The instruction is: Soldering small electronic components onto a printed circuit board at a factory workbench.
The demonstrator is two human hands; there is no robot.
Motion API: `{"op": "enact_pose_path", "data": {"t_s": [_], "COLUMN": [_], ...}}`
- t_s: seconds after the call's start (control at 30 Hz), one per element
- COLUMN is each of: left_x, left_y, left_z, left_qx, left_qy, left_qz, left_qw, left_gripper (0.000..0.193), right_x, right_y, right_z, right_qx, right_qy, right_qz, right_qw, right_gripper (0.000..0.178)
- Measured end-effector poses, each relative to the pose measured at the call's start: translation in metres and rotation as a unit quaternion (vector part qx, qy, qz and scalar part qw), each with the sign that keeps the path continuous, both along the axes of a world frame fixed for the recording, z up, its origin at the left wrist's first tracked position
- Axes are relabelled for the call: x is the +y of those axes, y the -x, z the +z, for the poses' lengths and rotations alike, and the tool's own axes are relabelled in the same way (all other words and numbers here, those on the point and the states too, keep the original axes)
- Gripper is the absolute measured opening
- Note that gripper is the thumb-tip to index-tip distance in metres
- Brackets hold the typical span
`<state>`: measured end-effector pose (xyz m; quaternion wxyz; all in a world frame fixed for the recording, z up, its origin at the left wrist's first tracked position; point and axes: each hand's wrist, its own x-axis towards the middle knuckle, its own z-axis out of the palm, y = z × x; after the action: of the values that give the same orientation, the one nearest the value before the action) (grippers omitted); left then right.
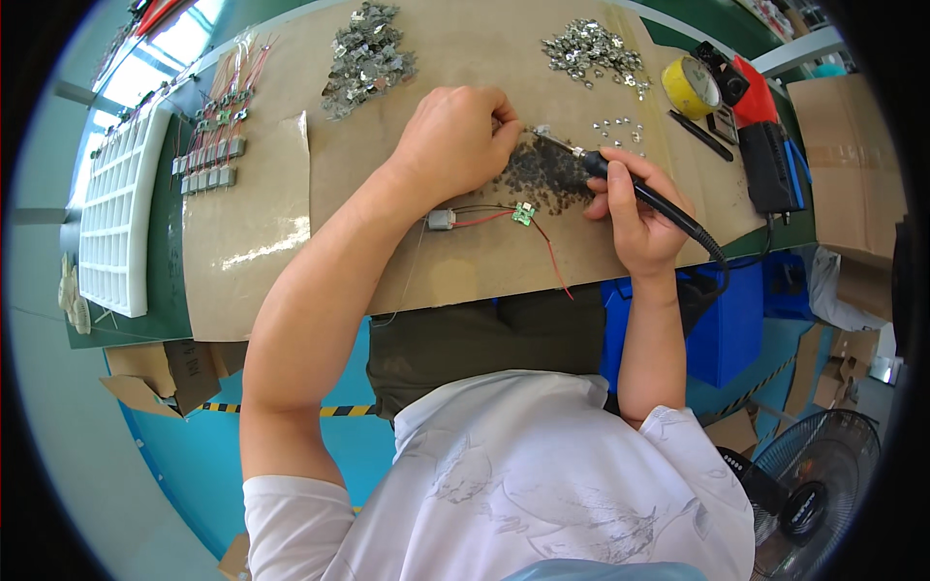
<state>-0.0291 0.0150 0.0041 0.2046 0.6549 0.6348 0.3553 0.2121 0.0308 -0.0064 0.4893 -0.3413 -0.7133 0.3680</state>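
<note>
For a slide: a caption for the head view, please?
Right hand holds soldering iron beside the left hand over a brown mat.

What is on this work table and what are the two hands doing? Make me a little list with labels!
Place: brown work table
Left hand: curled, fingertips pinching something small at the dark scorched patch; what it holds is too small to tell
Right hand: gripping a soldering iron, tip pointing toward the left fingers
In front of hands: small green circuit board with red and black wires
Far side: two piles of small metal parts
Left side: white grid tray
Right side: yellow tape roll
</note>
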Motion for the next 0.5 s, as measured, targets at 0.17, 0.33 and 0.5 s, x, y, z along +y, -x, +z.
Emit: {"op": "enact_pose_path", "data": {"t_s": [0.17,0.33,0.5], "left_x": [-0.0002,-0.0008,-0.0005], "left_y": [-0.0012,-0.0011,-0.0022], "left_z": [-0.0014,-0.0009,-0.0015], "left_qx": [-0.001,0.004,0.005], "left_qy": [-0.001,-0.007,-0.009], "left_qz": [0.001,0.003,-0.002], "left_qw": [1.000,1.000,1.000], "left_gripper": [0.015,0.016,0.016], "right_x": [-0.0025,-0.0008,0.0002], "right_y": [-0.0007,-0.0011,-0.0010], "right_z": [0.0053,-0.0019,0.0001], "right_qx": [-0.044,-0.014,-0.014], "right_qy": [-0.004,-0.018,-0.006], "right_qz": [-0.003,0.001,-0.005], "right_qw": [0.999,1.000,1.000], "right_gripper": [0.020,0.018,0.017]}}
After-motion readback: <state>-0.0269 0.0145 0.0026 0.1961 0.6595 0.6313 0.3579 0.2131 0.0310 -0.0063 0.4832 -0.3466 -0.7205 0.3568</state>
